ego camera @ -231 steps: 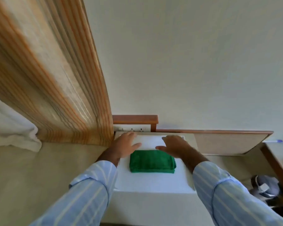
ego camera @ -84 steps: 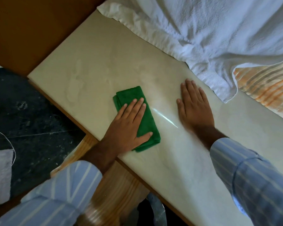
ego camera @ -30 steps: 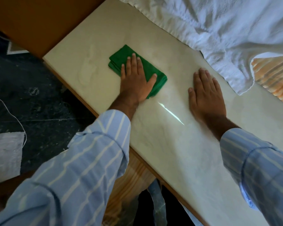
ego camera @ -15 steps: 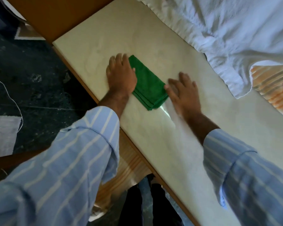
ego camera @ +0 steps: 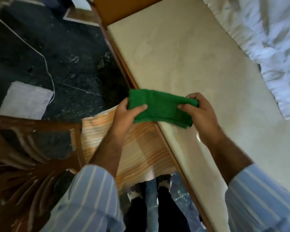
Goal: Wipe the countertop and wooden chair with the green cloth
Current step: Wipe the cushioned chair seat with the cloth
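You've got the green cloth point(ego camera: 161, 107) pinched at both ends, left hand point(ego camera: 126, 116) and right hand point(ego camera: 202, 114) clamped on it, lifted over the countertop point(ego camera: 182, 52) edge. Probably refolding for a clean face before the wooden chair point(ego camera: 33, 148), left of countertop.

Both hands grip the folded green cloth point(ego camera: 159, 107) over the countertop point(ego camera: 191, 61) edge: left hand point(ego camera: 126, 114) at nine o'clock, right hand point(ego camera: 199, 113) at three. The wooden chair point(ego camera: 40, 148) stands toward eight o'clock; a white towel point(ego camera: 266, 39) lies at two.
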Available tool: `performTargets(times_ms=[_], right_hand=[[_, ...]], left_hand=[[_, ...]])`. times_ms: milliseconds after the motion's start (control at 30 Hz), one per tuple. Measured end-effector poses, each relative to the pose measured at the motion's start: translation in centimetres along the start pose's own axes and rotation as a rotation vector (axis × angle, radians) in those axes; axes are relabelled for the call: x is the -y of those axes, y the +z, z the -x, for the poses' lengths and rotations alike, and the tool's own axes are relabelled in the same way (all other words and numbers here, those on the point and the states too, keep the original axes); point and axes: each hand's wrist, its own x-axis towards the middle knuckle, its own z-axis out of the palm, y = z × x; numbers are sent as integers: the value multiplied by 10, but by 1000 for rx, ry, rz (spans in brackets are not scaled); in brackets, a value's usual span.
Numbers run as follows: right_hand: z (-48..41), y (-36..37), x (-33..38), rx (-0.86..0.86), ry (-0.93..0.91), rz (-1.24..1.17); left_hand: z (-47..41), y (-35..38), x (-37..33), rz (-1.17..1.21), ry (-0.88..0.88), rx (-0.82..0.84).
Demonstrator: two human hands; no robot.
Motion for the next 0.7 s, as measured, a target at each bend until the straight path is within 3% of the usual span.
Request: performTargets(times_ms=[100, 233, 367, 467, 600, 700], right_hand=[[28, 40, -17, 95, -27, 86], [50, 103, -60, 245, -59, 294], [58, 156, -120, 335, 31, 406], [52, 183, -177, 323, 122, 428], [18, 212, -227, 210, 420, 154], [-28, 227, -237, 168, 459, -3]], left_hand=[[40, -61, 38, 61, -94, 5], [67, -128, 91, 122, -187, -122], [72, -180, 149, 85, -285, -250], [67, -206, 187, 49, -340, -245], [35, -228, 223, 67, -413, -251], [-9, -232, 231, 71, -400, -265]])
